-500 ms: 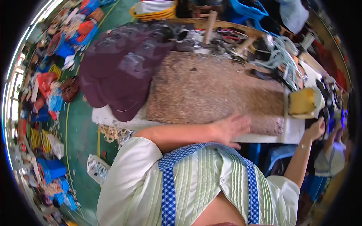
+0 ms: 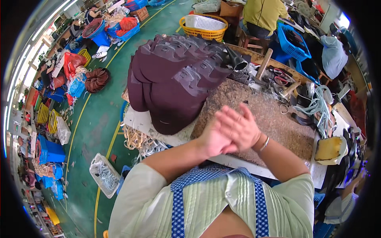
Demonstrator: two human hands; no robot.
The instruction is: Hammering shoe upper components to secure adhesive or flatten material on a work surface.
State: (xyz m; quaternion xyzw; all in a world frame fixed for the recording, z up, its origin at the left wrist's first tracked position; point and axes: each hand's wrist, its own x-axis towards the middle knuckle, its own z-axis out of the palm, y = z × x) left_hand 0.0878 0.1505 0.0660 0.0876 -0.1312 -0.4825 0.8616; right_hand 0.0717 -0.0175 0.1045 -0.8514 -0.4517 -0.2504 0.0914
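Observation:
My left hand point(image 2: 212, 139) and my right hand point(image 2: 244, 129) are pressed together palm to palm, above the near edge of a worn brown work board point(image 2: 270, 119). Fingers stretch out along each other; part of the left hand's fingers lies behind the right hand. I see nothing held between them. A bracelet circles the right wrist. Left of the hands, a fanned, overlapping pile of dark maroon sheet pieces point(image 2: 170, 97) with greyish patches rests on the white table point(image 2: 139, 119).
A hammer point(image 2: 264, 63), red-handled scissors point(image 2: 281, 77) and pale cords point(image 2: 317, 107) lie along the table's back. At the right stands a yellowed container point(image 2: 329, 150). A yellow basket point(image 2: 204, 28) is beyond the table; a white basket point(image 2: 105, 174) sits at the left. A person in green point(image 2: 260, 16) sits behind.
My right hand has come from the dark things at the far right to meet my left hand, which has lifted off the board's near edge. The view has shifted.

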